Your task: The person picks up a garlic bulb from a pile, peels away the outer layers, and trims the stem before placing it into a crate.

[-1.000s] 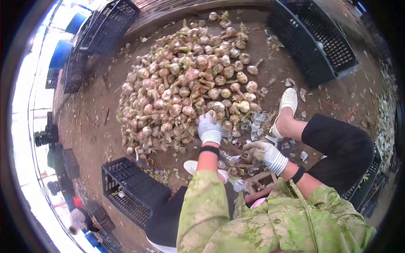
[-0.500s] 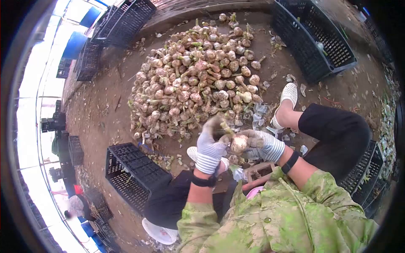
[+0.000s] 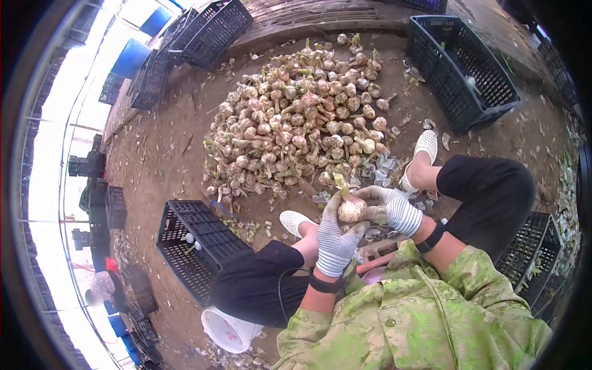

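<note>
Between my hands is a garlic bulb, pale and dirty, with a short greenish stalk pointing up and away from me. My left hand, in a striped work glove, is closed round its left side. My right hand, gloved alike, grips the bulb from the right with the fingertips against it. Just beyond my hands, a large heap of garlic bulbs with stalks lies on the dirt floor. The fingers partly hide the bulb's sides.
Black plastic crates stand left of my knee, beyond my foot at the upper right and beside my right leg. A white bucket sits by my left leg. Peeled skins litter the floor. Another person is at the far left.
My left hand has moved lower and to the right, off the stalk and round the bulb's side. The whole view has shifted slightly, and more of the white bucket shows.
</note>
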A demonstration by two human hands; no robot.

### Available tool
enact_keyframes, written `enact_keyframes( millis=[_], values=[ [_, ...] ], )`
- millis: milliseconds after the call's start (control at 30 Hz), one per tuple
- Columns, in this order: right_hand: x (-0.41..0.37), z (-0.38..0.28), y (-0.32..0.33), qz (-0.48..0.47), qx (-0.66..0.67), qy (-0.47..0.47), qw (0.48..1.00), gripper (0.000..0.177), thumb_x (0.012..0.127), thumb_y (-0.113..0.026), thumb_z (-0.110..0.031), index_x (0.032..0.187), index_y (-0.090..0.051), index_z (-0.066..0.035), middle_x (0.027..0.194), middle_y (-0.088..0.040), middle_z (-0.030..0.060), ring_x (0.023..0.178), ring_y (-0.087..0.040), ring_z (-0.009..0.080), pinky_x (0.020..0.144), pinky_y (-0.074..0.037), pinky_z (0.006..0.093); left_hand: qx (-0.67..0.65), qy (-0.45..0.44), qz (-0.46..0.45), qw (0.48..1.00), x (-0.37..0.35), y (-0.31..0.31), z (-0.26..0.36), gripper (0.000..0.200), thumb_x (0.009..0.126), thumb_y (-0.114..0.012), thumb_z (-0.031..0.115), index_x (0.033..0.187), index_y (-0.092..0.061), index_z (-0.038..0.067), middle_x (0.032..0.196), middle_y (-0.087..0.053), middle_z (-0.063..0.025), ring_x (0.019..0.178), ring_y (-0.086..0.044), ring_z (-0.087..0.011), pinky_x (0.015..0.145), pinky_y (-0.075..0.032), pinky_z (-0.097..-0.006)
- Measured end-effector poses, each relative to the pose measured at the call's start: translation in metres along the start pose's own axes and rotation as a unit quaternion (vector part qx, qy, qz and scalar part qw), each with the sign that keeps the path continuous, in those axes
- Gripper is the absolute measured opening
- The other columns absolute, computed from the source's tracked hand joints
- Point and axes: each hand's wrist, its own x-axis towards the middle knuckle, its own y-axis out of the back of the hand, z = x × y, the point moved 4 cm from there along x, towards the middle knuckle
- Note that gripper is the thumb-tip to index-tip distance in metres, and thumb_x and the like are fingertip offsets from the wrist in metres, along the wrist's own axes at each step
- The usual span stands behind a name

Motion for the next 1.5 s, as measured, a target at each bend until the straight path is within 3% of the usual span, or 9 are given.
enact_keyframes(
  millis=[133, 467, 600, 700, 833, 900, 1233, 1467, 1500],
  values=[
    [-0.002, -0.012, 0.012, -0.032, 0.022, 0.057, 0.998, 0.046, 0.077, -0.070, -0.019, 0.115, -0.053, 0.002, 0.102, -0.061, 0.0088, 0.091, -0.056, 0.0122, 0.081, -0.047, 0.0260, -0.079, 0.017, 0.006, 0.997, 0.001, 0.001, 0.001, 0.063, 0.071, -0.066, 0.002, 0.128, -0.038, -0.001, 0.114, -0.051, -0.0130, 0.103, -0.052, -0.0185, 0.089, -0.044, -0.0296],
    [-0.009, -0.009, 0.020, 0.045, -0.161, 0.052, 0.985, 0.019, 0.081, -0.062, -0.011, 0.095, -0.060, 0.001, 0.081, -0.061, 0.0015, 0.074, -0.054, 0.0070, 0.065, -0.047, 0.0229, 0.226, 0.040, -0.162, 0.960, 0.008, -0.001, 0.005, 0.057, 0.071, -0.065, 0.005, 0.122, -0.041, -0.005, 0.109, -0.051, -0.0138, 0.098, -0.053, -0.0211, 0.086, -0.043, -0.0296],
    [-0.003, 0.005, 0.026, 0.074, -0.054, 0.062, 0.994, 0.018, 0.082, -0.062, -0.012, 0.095, -0.060, 0.000, 0.084, -0.061, 0.0013, 0.075, -0.054, 0.0068, 0.065, -0.047, 0.0226, 0.128, 0.012, -0.093, 0.987, 0.004, -0.013, 0.008, 0.064, 0.068, -0.070, 0.008, 0.123, -0.039, -0.005, 0.109, -0.051, -0.0149, 0.098, -0.053, -0.0221, 0.086, -0.044, -0.0299],
    [-0.004, 0.005, 0.023, 0.093, -0.013, 0.068, 0.993, 0.021, 0.082, -0.064, -0.014, 0.096, -0.060, 0.000, 0.085, -0.061, 0.0014, 0.075, -0.054, 0.0068, 0.065, -0.047, 0.0226, 0.257, -0.115, 0.003, 0.959, -0.001, -0.016, 0.000, 0.075, 0.062, -0.079, 0.013, 0.124, -0.039, -0.004, 0.109, -0.051, -0.0149, 0.097, -0.054, -0.0235, 0.085, -0.045, -0.0307],
    [-0.007, 0.003, 0.019, 0.075, -0.026, 0.087, 0.993, 0.027, 0.081, -0.066, -0.019, 0.098, -0.060, 0.000, 0.087, -0.062, 0.0022, 0.076, -0.055, 0.0076, 0.066, -0.047, 0.0233, 0.307, -0.135, 0.013, 0.942, -0.004, -0.018, 0.002, 0.073, 0.063, -0.079, 0.014, 0.123, -0.041, -0.003, 0.108, -0.053, -0.0153, 0.097, -0.055, -0.0248, 0.086, -0.045, -0.0321],
    [-0.006, 0.002, 0.019, 0.070, -0.046, 0.096, 0.992, 0.027, 0.081, -0.066, -0.020, 0.097, -0.060, 0.000, 0.087, -0.062, 0.0025, 0.076, -0.055, 0.0079, 0.067, -0.048, 0.0236, 0.306, -0.147, 0.018, 0.940, -0.005, -0.023, 0.005, 0.069, 0.060, -0.077, 0.015, 0.119, -0.045, -0.004, 0.106, -0.054, -0.0210, 0.095, -0.055, -0.0361, 0.086, -0.044, -0.0396],
    [-0.007, -0.002, 0.019, 0.086, 0.002, 0.021, 0.996, 0.025, 0.084, -0.062, -0.018, 0.101, -0.063, 0.001, 0.087, -0.065, 0.0039, 0.075, -0.057, 0.0080, 0.066, -0.049, 0.0242, 0.427, -0.180, 0.021, 0.886, 0.004, -0.017, 0.015, 0.063, 0.058, -0.071, 0.002, 0.117, -0.050, 0.000, 0.109, -0.053, -0.0187, 0.099, -0.054, -0.0335, 0.086, -0.044, -0.0372],
    [-0.011, 0.000, 0.014, 0.074, 0.004, 0.015, 0.997, 0.024, 0.080, -0.065, -0.012, 0.100, -0.062, 0.001, 0.085, -0.065, 0.0035, 0.075, -0.057, 0.0070, 0.065, -0.049, 0.0225, 0.316, -0.152, 0.012, 0.936, 0.001, -0.018, 0.027, 0.052, 0.064, -0.069, 0.001, 0.112, -0.050, 0.000, 0.104, -0.050, -0.0138, 0.092, -0.054, -0.0284, 0.083, -0.045, -0.0343],
    [-0.014, -0.003, 0.009, 0.056, -0.029, 0.020, 0.998, 0.023, 0.080, -0.066, -0.012, 0.099, -0.062, 0.000, 0.084, -0.064, 0.0029, 0.074, -0.056, 0.0064, 0.064, -0.048, 0.0222, 0.115, -0.054, 0.043, 0.991, 0.000, -0.013, 0.011, 0.047, 0.069, -0.069, 0.007, 0.111, -0.050, 0.000, 0.101, -0.052, -0.0120, 0.088, -0.055, -0.0262, 0.079, -0.047, -0.0336]
  ],
)
